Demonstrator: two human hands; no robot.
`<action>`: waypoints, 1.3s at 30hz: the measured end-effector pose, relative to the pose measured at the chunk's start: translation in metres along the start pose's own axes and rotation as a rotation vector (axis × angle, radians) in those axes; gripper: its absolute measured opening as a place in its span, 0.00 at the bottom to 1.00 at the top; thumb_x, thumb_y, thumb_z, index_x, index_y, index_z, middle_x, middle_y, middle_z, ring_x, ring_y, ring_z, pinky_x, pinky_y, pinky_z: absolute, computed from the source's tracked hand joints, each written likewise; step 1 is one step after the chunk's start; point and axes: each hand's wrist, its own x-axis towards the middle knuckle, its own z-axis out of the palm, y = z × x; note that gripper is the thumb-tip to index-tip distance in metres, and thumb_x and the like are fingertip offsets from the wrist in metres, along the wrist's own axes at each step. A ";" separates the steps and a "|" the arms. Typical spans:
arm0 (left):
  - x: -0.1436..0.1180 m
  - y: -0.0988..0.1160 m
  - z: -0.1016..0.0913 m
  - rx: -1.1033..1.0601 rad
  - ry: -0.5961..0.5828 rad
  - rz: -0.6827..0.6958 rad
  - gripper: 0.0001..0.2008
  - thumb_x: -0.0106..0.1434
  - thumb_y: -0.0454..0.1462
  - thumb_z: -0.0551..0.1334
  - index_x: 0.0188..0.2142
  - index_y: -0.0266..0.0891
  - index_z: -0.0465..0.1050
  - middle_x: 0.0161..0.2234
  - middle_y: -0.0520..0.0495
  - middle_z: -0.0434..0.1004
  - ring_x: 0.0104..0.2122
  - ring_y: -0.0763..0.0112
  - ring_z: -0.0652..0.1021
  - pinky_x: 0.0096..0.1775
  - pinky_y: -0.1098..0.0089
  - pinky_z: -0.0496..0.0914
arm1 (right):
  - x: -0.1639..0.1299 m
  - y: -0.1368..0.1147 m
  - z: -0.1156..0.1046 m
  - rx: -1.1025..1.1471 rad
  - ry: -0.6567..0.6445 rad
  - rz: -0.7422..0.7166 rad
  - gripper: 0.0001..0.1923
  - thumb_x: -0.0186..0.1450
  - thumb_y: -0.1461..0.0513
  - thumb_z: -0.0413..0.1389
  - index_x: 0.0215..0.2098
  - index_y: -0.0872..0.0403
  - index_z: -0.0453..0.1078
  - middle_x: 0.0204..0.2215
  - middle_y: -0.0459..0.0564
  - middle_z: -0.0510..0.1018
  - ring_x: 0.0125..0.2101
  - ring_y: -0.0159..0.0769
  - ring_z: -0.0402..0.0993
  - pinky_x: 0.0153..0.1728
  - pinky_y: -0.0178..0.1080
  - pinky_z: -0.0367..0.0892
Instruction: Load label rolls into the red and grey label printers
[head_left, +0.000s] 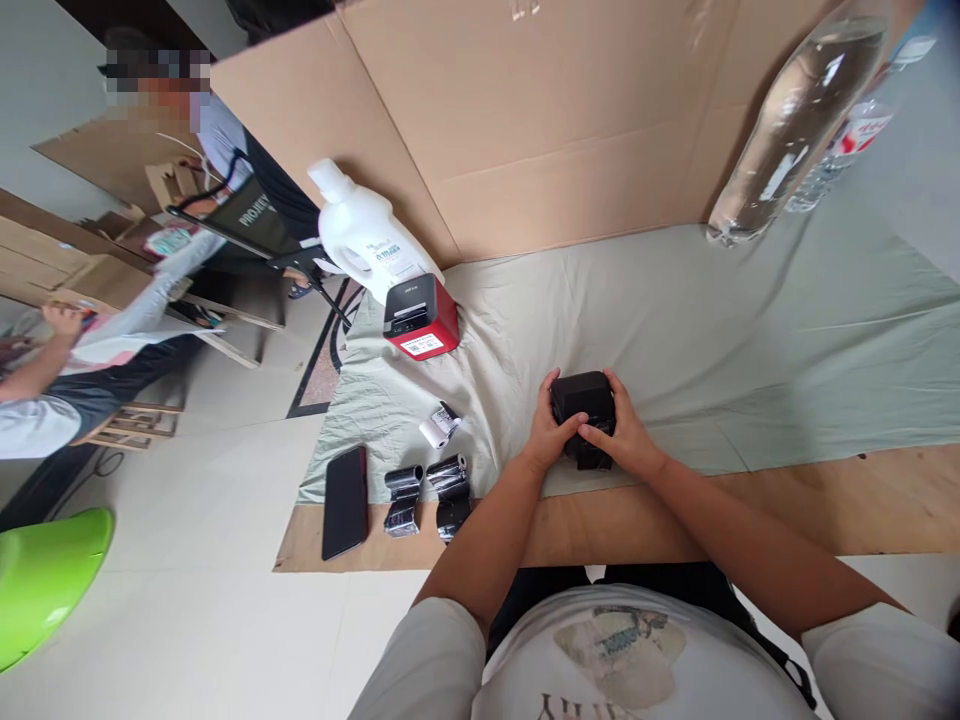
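Both hands, left hand (pixel 550 432) and right hand (pixel 624 436), clasp the black printer (pixel 583 402) near the desk's (pixel 825 500) front edge; a slipped grip might tip it off.

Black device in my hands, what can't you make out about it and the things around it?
- Black device, head view: sides covered by left hand and right hand.
- White jug label: print too small.
- Clear bottle: top cut off by the frame edge.

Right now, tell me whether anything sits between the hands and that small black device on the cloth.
Nothing visible does. The left hand and right hand are both on the black device, gripping its sides. The white paper roll and the red and black printer lie apart to the left.
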 end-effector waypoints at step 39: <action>0.010 -0.018 -0.018 -0.032 -0.277 -0.179 0.35 0.57 0.41 0.63 0.64 0.44 0.61 0.48 0.44 0.78 0.36 0.67 0.78 0.31 0.71 0.70 | 0.023 0.016 -0.030 0.191 0.184 0.148 0.26 0.64 0.40 0.51 0.43 0.51 0.71 0.38 0.53 0.81 0.40 0.43 0.77 0.44 0.48 0.73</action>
